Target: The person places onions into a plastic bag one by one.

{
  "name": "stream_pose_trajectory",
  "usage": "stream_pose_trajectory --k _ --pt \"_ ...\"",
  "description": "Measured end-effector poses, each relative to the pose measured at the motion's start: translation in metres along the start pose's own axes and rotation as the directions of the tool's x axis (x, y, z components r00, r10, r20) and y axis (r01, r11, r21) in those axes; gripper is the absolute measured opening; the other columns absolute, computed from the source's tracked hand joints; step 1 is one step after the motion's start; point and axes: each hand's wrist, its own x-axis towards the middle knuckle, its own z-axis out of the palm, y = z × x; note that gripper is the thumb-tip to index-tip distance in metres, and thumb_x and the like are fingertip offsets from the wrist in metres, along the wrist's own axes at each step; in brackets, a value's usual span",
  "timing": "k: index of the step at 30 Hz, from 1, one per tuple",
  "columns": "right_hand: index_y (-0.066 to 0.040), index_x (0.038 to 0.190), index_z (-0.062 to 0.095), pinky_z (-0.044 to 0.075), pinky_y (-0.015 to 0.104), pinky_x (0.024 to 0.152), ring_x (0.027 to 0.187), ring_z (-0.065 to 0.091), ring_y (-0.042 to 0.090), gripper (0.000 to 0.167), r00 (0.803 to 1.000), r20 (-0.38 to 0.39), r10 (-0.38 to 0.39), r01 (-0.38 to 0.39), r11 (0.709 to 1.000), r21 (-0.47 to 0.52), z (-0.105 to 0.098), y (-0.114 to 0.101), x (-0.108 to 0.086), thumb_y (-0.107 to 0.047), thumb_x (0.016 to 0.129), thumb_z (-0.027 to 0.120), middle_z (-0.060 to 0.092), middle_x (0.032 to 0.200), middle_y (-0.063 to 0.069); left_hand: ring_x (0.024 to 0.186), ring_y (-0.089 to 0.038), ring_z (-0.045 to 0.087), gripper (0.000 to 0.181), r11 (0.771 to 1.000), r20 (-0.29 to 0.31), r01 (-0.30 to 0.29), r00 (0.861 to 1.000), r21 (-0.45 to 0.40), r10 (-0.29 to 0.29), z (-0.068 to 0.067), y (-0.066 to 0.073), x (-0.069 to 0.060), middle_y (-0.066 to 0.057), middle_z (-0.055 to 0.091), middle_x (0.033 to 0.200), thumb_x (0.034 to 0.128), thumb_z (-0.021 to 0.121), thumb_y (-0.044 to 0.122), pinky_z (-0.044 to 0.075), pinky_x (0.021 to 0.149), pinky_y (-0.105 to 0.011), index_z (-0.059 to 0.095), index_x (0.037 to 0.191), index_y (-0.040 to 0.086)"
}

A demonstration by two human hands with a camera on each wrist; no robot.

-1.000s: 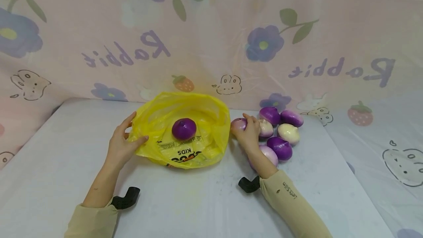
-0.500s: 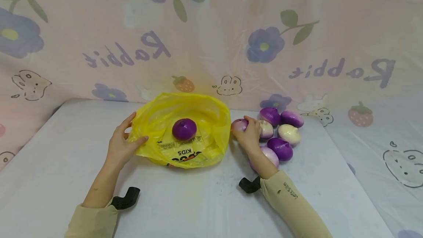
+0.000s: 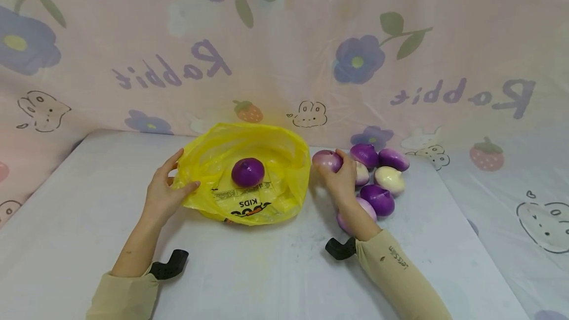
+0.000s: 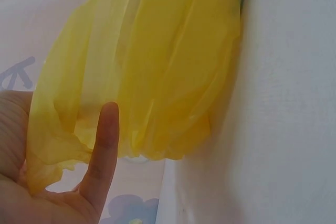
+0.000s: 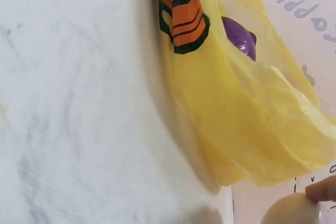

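Observation:
A yellow plastic bag [image 3: 291, 196] lies with its mouth spread wide. One dark purple onion [image 3: 247, 172] sits inside it, also glimpsed through the bag's mouth in the right wrist view. My left hand [image 3: 165, 189] holds the bag's left rim, thumb on one side and fingers on the other; the left wrist view shows the thumb [image 4: 107, 135] extended against the thin plastic. Beside the bag's right rim, my right hand [image 3: 340, 177] grips a pinkish-purple onion [image 3: 327, 160] between thumb and fingers. Only the pale edge of that onion [image 5: 294, 211] shows in the right wrist view.
Several glossy onions are clustered right of my right hand, among them a cream one [image 3: 389, 180] and a deep purple one [image 3: 377, 200]. All rest on a white table [image 3: 266, 270]. A printed curtain [image 3: 284, 38] hangs behind its far edge.
My right hand has raised the pinkish-purple onion slightly and shifted it a little to the right. The left hand, the bag and the onion inside have kept their places.

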Motion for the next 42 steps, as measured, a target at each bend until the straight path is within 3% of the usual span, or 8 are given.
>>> stream_pose_trajectory --k 11,19,29,35,42 --pt "-0.009 0.143 0.039 0.026 0.041 0.114 0.131 0.035 0.031 0.072 0.998 -0.060 -0.018 0.024 0.994 0.102 -0.001 -0.017 0.003 -0.026 0.081 0.073 0.034 0.144 0.016 0.105 -0.038 0.051 0.083 1.000 -0.003 0.016 1.000 0.002 -0.016 0.001 0.000 -0.003 -0.026 0.033 0.143 0.0856 0.068 0.013 0.046 0.065 -0.018 0.021 0.154 0.022" --pt "-0.011 0.142 0.040 0.037 0.037 0.108 0.123 0.042 0.024 0.071 0.989 -0.099 -0.111 0.130 0.968 0.214 0.007 -0.041 0.000 -0.024 0.081 0.075 0.036 0.141 0.010 0.105 -0.038 0.052 0.083 1.000 -0.012 0.008 1.000 0.005 -0.008 0.002 -0.002 -0.003 -0.026 0.034 0.143 0.0852 0.068 0.013 0.047 0.066 -0.021 0.022 0.154 0.022" --pt "-0.011 0.142 0.038 0.040 0.040 0.105 0.123 0.042 0.022 0.069 0.970 -0.081 -0.227 0.241 0.937 0.253 0.017 -0.057 -0.011 -0.025 0.083 0.073 0.035 0.142 0.011 0.105 -0.038 0.051 0.084 1.000 -0.005 0.016 1.000 0.001 -0.016 0.002 0.000 -0.003 -0.026 0.033 0.144 0.0855 0.069 0.015 0.046 0.066 -0.019 0.022 0.154 0.022" --pt "-0.005 0.140 0.040 0.041 0.042 0.103 0.121 0.045 0.024 0.068 0.951 -0.096 -0.293 0.308 0.899 0.311 0.023 -0.067 -0.014 -0.018 0.082 0.073 0.036 0.140 0.013 0.103 -0.037 0.052 0.083 1.000 -0.014 0.002 1.000 -0.004 -0.002 0.002 -0.002 -0.004 -0.026 0.034 0.143 0.0853 0.069 0.013 0.046 0.064 -0.016 0.022 0.154 0.020" --pt "-0.003 0.137 0.043 0.044 0.041 0.100 0.119 0.047 0.024 0.066 0.907 -0.098 -0.410 0.419 0.854 0.308 0.035 -0.074 -0.019 -0.014 0.080 0.074 0.038 0.138 0.014 0.106 -0.039 0.052 0.084 0.999 -0.002 0.025 1.000 -0.023 -0.025 0.002 0.002 -0.004 -0.026 0.033 0.144 0.0862 0.069 0.013 0.045 0.063 -0.012 0.021 0.154 0.021"
